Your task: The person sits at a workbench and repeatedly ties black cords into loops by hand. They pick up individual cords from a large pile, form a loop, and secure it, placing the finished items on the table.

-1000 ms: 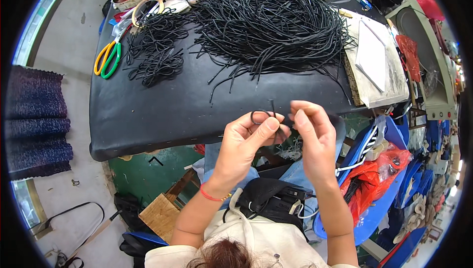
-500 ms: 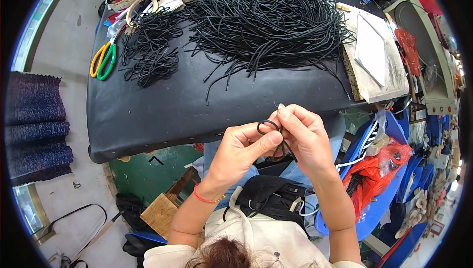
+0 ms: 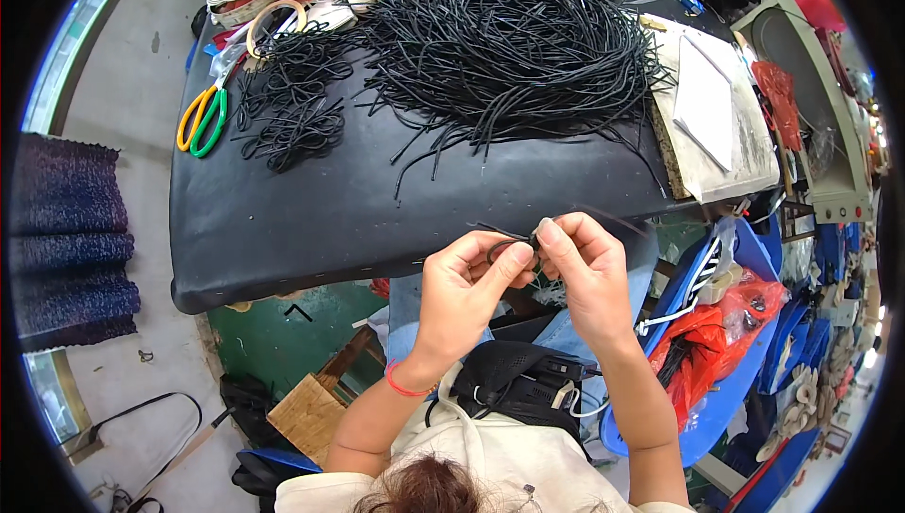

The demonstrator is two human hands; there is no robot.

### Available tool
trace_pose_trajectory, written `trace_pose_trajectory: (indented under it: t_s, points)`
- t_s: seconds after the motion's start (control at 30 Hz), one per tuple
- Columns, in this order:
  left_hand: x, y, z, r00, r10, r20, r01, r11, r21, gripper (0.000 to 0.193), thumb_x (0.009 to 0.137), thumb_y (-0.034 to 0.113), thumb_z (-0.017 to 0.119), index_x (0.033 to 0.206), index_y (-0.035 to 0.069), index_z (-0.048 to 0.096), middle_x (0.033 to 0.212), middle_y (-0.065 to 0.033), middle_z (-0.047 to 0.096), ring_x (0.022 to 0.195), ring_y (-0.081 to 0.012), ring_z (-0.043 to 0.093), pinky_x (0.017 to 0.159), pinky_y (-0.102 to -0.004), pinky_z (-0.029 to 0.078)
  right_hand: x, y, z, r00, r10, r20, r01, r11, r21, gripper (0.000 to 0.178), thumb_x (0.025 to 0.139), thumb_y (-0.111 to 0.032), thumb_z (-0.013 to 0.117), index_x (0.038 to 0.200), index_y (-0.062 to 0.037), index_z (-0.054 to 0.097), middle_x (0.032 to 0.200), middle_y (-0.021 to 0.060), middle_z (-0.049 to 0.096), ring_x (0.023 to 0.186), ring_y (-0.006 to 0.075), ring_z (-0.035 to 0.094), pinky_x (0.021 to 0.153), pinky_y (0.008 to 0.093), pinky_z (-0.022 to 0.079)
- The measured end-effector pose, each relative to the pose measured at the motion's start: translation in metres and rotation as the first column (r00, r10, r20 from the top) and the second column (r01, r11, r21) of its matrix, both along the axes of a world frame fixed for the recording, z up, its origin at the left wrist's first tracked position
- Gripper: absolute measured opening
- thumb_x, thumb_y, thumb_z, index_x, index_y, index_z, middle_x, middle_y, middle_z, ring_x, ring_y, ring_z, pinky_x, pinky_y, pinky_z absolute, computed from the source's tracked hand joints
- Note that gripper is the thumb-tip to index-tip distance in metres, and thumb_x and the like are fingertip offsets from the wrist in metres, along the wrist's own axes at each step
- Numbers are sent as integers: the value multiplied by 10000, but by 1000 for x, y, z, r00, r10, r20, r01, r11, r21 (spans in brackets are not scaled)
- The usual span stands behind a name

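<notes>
Only the head view to go on here. The left hand (image 3: 457, 301) is pinching a black cord (image 3: 534, 241) between thumb and fingers, with a small curve of loop showing, and the right hand (image 3: 599, 287) is closing thumb and forefinger on that same cord right beside it. The cord is sitting just off the front edge of the desk (image 3: 283, 230), while the big cord pile (image 3: 518, 60) and the small looped bundle (image 3: 292, 107) are lying further back.

My take, if it's a knot they're working: keep the left pinch snug right at the crossing so the loop isn't slipping, and let the right hand do the pulling, slow and even. Don't squash the loop, or you'll be hunting for the opening.

Compared with half a second ago, the loop is showing less between the fingers, the ends aren't hanging below the hands anymore, and a strand is now poking out above the left fingers. A blurry streak is trailing right of the right hand; can't tell if that's cord.
</notes>
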State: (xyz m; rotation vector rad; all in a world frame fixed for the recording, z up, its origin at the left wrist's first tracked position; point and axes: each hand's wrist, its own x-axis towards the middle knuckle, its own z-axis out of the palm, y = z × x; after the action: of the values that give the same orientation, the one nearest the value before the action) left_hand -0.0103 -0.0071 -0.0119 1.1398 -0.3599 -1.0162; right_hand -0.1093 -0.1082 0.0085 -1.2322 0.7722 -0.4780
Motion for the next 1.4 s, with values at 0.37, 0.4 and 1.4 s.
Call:
trace_pose_trajectory:
  t_s: [0.37, 0.4, 1.4]
  points:
    - [-5, 0, -1, 959, 67, 276, -100, 989, 108, 141, 872, 130, 593, 911, -5, 581, 751, -18, 594, 667, -52, 553, 593, -191, 466, -3, 6, 3, 992, 112, -58, -118, 988, -99, 161, 871, -118, 586, 933, 30, 571, 824, 25, 597, 749, 53, 527, 676, 201, 436]
    - [-5, 2, -2, 960, 70, 270, -107, 986, 125, 138, 872, 128, 592, 908, -5, 583, 751, -15, 593, 664, -49, 551, 589, -191, 462, -1, 6, 1, 990, 124, -62, -130, 986, -100, 162, 874, -119, 581, 937, 30, 569, 823, 26, 596, 749, 55, 528, 675, 203, 436]
    - [68, 8, 14, 738, -218, 639, 17, 952, 305, 199, 826, 68, 603, 1006, -15, 620, 824, -94, 661, 780, -165, 631, 731, -267, 486, 49, -41, -24, 963, 177, -202, -168, -189, -967, 190, 706, -112, 601, 893, -102, 570, 830, 14, 553, 837, 160, 559, 890, 402, 349]
